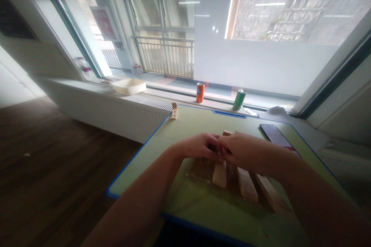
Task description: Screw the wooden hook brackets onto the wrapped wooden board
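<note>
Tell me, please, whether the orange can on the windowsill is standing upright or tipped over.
Upright: the orange can stands on end on the windowsill, its sides near vertical and its top facing up.

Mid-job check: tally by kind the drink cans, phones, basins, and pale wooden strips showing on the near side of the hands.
Metal drink cans, orange can and green can: 2
Flat, dark-edged phone: 1
Cream, open-topped basin: 1
Pale, flat wooden strips nearside of left hand and right hand: 3
Total: 7
</note>
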Available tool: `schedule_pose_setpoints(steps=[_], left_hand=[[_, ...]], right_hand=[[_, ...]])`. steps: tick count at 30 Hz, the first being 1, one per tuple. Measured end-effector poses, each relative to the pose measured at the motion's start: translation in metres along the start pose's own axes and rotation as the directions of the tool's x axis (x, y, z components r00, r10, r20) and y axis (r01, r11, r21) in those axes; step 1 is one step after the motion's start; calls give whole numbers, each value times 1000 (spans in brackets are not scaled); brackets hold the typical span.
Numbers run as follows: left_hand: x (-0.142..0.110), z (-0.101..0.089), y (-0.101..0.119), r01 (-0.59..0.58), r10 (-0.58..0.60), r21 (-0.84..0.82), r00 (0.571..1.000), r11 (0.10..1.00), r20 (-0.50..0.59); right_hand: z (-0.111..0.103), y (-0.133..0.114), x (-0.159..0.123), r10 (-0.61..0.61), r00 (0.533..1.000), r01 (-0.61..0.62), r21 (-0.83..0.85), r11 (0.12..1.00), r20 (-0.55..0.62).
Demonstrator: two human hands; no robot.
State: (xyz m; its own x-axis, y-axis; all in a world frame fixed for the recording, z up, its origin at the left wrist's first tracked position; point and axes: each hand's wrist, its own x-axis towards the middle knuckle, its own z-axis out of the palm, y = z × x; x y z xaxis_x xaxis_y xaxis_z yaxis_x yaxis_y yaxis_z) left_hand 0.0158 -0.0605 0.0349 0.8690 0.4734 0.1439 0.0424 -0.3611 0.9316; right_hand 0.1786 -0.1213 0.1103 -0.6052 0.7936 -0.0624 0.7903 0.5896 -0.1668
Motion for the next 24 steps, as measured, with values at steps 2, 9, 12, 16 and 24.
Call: schedule_pose_setpoints(steps=[2, 9, 12, 16, 24], left_hand=[[0, 1, -3, 32, -32, 6, 999, 999, -17], [0, 4, -1, -4, 4, 6, 998, 1000, -57], [0, 5, 1, -9, 11, 31, 998, 999, -58], [0, 4, 1, -27, 28, 23, 998, 999, -60], [0, 4, -3, -78, 78, 4, 996, 997, -40]], right_hand=[[-2, 5, -5, -9, 997, 13, 47, 999, -76], [-7, -3, -2, 206, 860, 337, 824, 455, -466], [-2, -7, 3, 299, 827, 461, 879, 123, -475], [4, -7, 8, 305, 839, 477, 879, -12, -451], [9, -11, 11, 323, 844, 457, 889, -14, -429]])
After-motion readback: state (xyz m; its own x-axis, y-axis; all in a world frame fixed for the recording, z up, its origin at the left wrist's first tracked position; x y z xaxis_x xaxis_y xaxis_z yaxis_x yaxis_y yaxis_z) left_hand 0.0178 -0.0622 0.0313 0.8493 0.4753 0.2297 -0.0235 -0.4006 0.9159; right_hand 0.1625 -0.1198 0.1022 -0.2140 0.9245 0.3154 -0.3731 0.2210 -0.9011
